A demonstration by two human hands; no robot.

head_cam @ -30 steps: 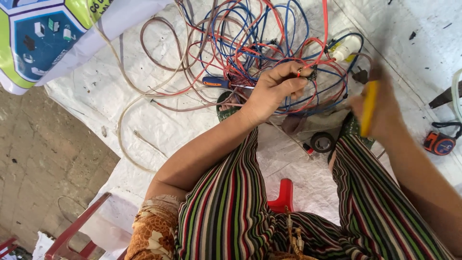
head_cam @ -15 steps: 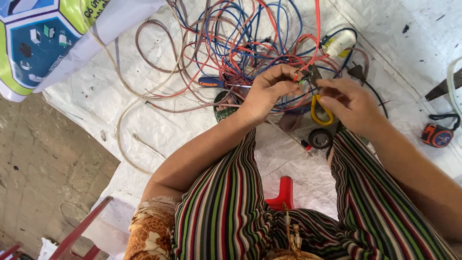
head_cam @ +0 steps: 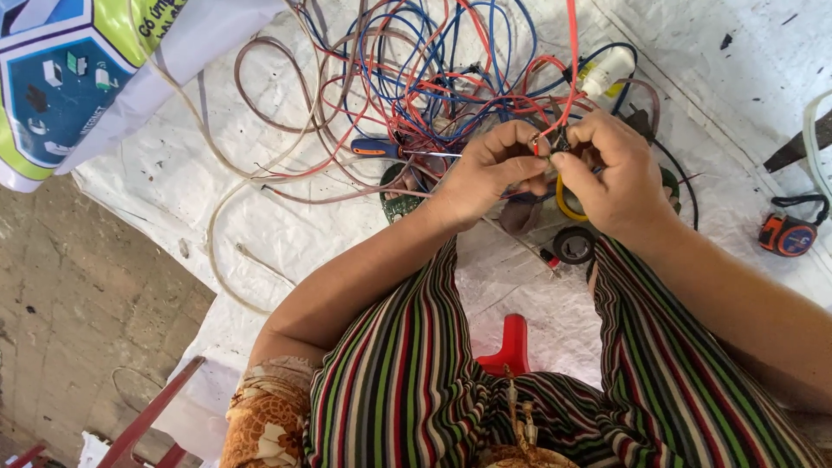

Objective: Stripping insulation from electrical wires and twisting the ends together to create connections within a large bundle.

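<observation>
Red and blue wires (head_cam: 433, 78) lie tangled on a white woven sheet (head_cam: 173, 199), with both hands meeting just below the heap.

The left hand (head_cam: 485, 173) and right hand (head_cam: 611, 173) sit fingertip to fingertip at centre frame, their fingers pinched together on a small dark part (head_cam: 555, 143) where a red wire comes down from the top edge; what the part is cannot be told. A yellow-handled tool (head_cam: 565, 201) hangs in the right hand. A screwdriver with an orange and blue handle (head_cam: 381, 149) lies just left of the left hand, a roll of black tape (head_cam: 575, 245) below the hands, and an orange tape measure (head_cam: 787, 234) at far right.
</observation>
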